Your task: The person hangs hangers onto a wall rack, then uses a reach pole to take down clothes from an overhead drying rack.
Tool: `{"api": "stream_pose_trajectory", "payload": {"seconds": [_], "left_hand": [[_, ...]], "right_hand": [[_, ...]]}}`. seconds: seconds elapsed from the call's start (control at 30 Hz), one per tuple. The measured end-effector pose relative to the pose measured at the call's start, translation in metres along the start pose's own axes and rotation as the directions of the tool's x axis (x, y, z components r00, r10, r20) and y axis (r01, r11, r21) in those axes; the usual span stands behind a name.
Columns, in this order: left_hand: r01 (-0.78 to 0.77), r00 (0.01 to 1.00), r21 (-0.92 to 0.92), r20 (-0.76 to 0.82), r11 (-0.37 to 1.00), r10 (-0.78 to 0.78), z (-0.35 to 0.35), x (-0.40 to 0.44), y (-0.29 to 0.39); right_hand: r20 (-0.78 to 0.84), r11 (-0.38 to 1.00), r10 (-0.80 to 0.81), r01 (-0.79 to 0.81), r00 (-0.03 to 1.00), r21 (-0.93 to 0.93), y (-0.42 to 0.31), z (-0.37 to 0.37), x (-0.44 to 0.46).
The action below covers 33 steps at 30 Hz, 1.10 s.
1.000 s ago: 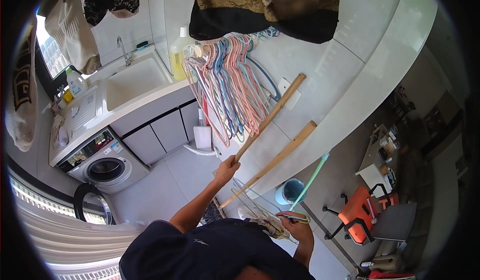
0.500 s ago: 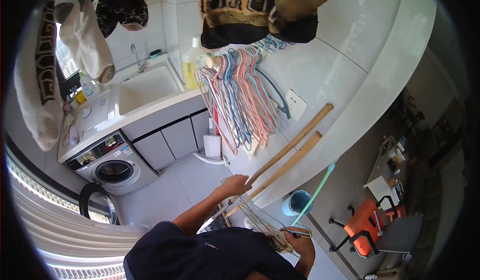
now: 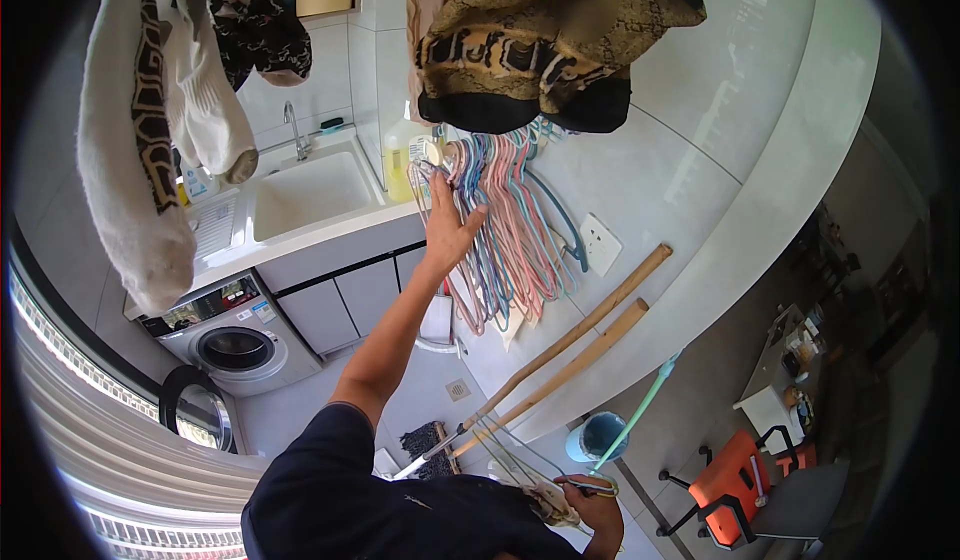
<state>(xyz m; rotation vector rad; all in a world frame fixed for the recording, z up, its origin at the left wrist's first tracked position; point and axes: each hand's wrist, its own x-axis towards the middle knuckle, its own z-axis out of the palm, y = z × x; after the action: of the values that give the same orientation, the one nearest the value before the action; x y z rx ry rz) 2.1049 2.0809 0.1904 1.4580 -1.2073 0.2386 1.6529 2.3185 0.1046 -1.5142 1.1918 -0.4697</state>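
Reaching up and forward, my left hand (image 3: 450, 228) has its fingers stretched and thumb apart at the near end of a row of pink, blue and white clothes hangers (image 3: 505, 230) against the tiled wall. Its fingertips overlap the hangers' upper part; I cannot tell whether they touch. Low at the right, my right hand (image 3: 592, 505) is closed around thin greenish hangers (image 3: 520, 457), which extend to the left. A pale, crumpled cloth-like thing (image 3: 545, 500) is beside that hand, partly hidden by my body.
Socks (image 3: 130, 160) and a patterned brown-and-black garment (image 3: 550, 50) hang overhead. Two wooden poles (image 3: 590, 325) lean by the wall, near a dark mop head (image 3: 430, 448). A sink (image 3: 310, 195), washing machine (image 3: 235, 348), blue bucket (image 3: 598, 437) and orange chair (image 3: 725, 475) stand around.
My left hand has moved from beside the wooden poles up to the row of hangers, its fingers now stretched. The right hand still holds its hangers low down. The view has shifted slightly.
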Motion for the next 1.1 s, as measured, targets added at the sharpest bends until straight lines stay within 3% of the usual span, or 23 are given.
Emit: {"api": "stream_pose_trajectory", "payload": {"seconds": [0.27, 0.37, 0.4, 0.43, 0.53, 0.6, 0.7, 0.73, 0.83, 0.9, 1.0, 1.1], "left_hand": [[-0.015, 0.999, -0.004, -0.029, 1.000, 0.015, 0.036, 0.008, 0.013], [-0.080, 0.996, 0.065, -0.026, 0.995, 0.082, 0.030, 0.010, 0.005], [-0.100, 0.995, 0.070, -0.011, 0.992, 0.101, 0.025, 0.011, 0.003], [-0.121, 0.993, 0.074, 0.008, 0.990, 0.121, 0.021, 0.010, 0.001], [-0.092, 0.985, 0.092, 0.156, 0.992, 0.077, 0.005, 0.013, -0.005], [-0.107, 0.968, 0.105, 0.240, 0.989, 0.079, -0.007, 0.017, -0.004], [-0.141, 0.929, 0.109, 0.359, 0.984, 0.093, -0.028, 0.025, -0.003], [-0.215, 0.916, 0.108, 0.366, 0.971, 0.162, -0.032, 0.026, -0.008], [-0.203, 0.902, 0.067, 0.402, 0.977, 0.160, -0.038, 0.030, -0.013], [-0.185, 0.901, 0.050, 0.408, 0.982, 0.149, -0.041, 0.030, -0.013], [-0.138, 0.903, -0.029, 0.408, 0.990, 0.138, -0.055, 0.027, -0.001], [-0.156, 0.960, 0.029, 0.238, 0.987, 0.145, -0.063, 0.017, -0.010]], "right_hand": [[0.019, 0.998, 0.043, -0.043, 0.999, -0.047, -0.020, -0.004, 0.010], [0.036, 0.995, -0.098, 0.099, 0.994, -0.014, -0.033, -0.006, 0.027], [0.047, 0.992, -0.084, 0.088, 0.995, -0.086, -0.045, -0.008, 0.032], [0.063, 0.995, -0.101, 0.100, 0.993, 0.018, -0.040, -0.008, 0.040], [0.176, 0.967, -0.249, 0.237, 0.952, 0.091, -0.071, -0.004, 0.068], [0.240, 0.938, -0.335, 0.347, 0.911, -0.007, -0.091, 0.000, 0.088], [0.305, 0.934, -0.355, 0.344, 0.883, 0.094, -0.119, 0.018, 0.112], [0.315, 0.943, -0.333, 0.319, 0.889, 0.096, -0.129, 0.025, 0.121], [0.366, 0.957, -0.291, 0.270, 0.884, 0.109, -0.155, 0.045, 0.144], [0.414, 0.956, -0.292, 0.260, 0.862, 0.134, -0.163, 0.059, 0.161], [0.349, 0.921, -0.385, 0.328, 0.854, 0.213, -0.182, 0.082, 0.176], [0.282, 0.888, -0.438, 0.362, 0.854, 0.284, -0.196, 0.097, 0.195]]}}
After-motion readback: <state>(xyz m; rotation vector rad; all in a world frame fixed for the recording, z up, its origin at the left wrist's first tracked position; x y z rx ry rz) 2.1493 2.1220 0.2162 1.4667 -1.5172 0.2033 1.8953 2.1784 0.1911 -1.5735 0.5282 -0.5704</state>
